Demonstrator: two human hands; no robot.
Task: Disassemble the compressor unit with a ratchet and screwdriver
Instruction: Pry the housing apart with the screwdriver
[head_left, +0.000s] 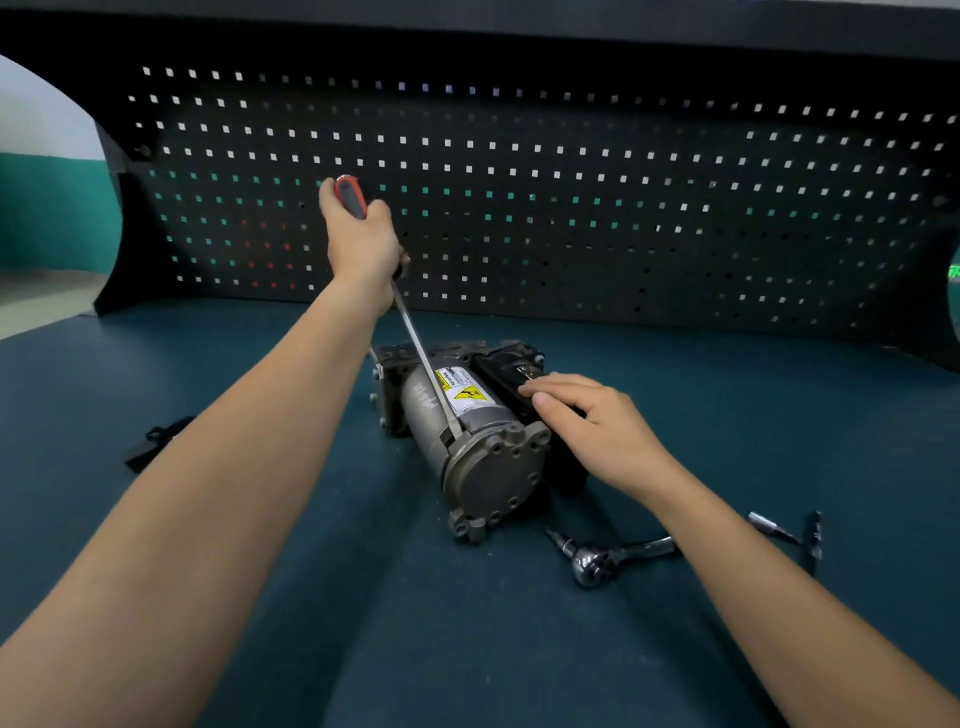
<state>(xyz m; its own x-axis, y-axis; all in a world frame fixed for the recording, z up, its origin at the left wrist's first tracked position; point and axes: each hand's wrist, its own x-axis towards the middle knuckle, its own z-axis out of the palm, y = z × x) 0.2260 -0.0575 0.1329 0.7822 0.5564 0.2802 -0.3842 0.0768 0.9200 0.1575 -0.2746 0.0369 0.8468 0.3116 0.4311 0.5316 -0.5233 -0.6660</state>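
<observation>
the ratchet's (605, 558) handle vanishes under the right forearm, and a dark piece (153, 441) far left is hard to make out. one compressor unit (467, 447) lies mid-table (363, 623). one screwdriver (352, 200), clenched in the left hand (363, 244), has its tip at the compressor's seam. the right hand (592, 426) rests on it, fingers loosely straight.

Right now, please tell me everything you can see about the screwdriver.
The screwdriver has a red and grey handle and a long metal shaft. The left hand grips the handle, held high. The shaft slants down toward the viewer, and its tip meets the compressor at the seam between the grey cylinder and the end cap.
</observation>
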